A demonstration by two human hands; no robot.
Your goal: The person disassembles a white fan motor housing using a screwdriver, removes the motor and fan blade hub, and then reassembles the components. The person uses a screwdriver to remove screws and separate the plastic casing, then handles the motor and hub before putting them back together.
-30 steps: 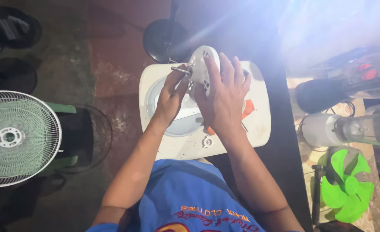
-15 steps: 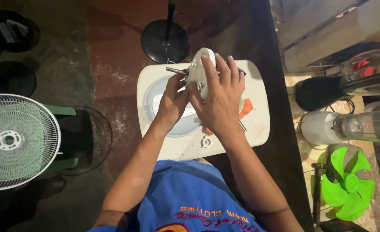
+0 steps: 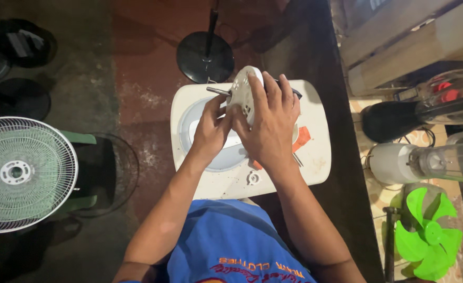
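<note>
My right hand (image 3: 269,119) wraps around a white round fan motor housing (image 3: 243,90) with small vent holes and a metal shaft (image 3: 216,91) sticking out to the left. It is held upright over a white stool top (image 3: 318,157). My left hand (image 3: 210,128) grips the housing's lower left side, fingers just under the shaft. Beneath the hands lies a pale round cover (image 3: 192,133) on the stool. An orange tool handle (image 3: 302,138) shows beside my right wrist.
A white fan guard (image 3: 19,174) stands at the left on a green stool. A black round fan base with a pole (image 3: 205,56) sits beyond the stool. At the right are a green fan blade (image 3: 425,233), blenders and boxes on a shelf.
The bright glare at the top right has gone. My hands and the housing have stayed over the stool, shifting only slightly.
</note>
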